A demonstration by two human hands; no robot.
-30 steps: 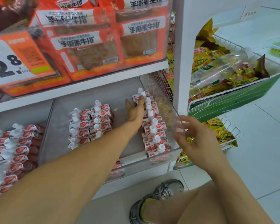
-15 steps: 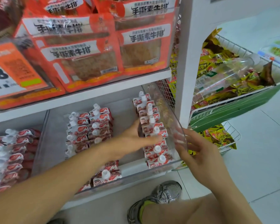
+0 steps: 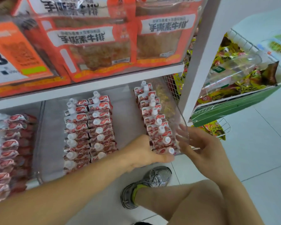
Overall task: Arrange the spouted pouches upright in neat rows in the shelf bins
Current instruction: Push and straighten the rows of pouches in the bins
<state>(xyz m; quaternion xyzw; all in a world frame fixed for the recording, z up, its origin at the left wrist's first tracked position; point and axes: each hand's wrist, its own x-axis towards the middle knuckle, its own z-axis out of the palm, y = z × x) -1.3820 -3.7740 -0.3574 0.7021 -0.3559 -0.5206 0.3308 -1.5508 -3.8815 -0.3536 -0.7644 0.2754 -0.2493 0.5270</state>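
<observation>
Taking stock of the clear bin [image 3: 184, 127] on the lower shelf [image 3: 94, 90], we count three rows of pouches [image 3: 89, 130] standing upright: two packed side by side toward the bin's left half, and a single row [image 3: 154, 120] along the right wall, running from the back edge to the front edge. A bare strip of bin floor lies between these groups, so we judge the job partly done, with room for at least one more row in the middle. Our left hand [image 3: 146, 153] is at the front end of the right-hand row, fingers curled round the nearest pouches and pressing them toward the wall; whether it truly grips one, we cannot tell. Our right hand [image 3: 199, 146] is open, fingers spread, steadying the bin's front right corner from outside. A second bin [image 3: 37, 127] at the left edge holds more pouches, leaning and less orderly, so we judge that it needs straightening. Materials: pouches of soft, crinkled red-and-white film, flat-sided, each topped with a stubby white plastic cap [image 3: 166, 140]; bins of rigid transparent plastic with rounded corners; shelf of smooth white board.
</observation>
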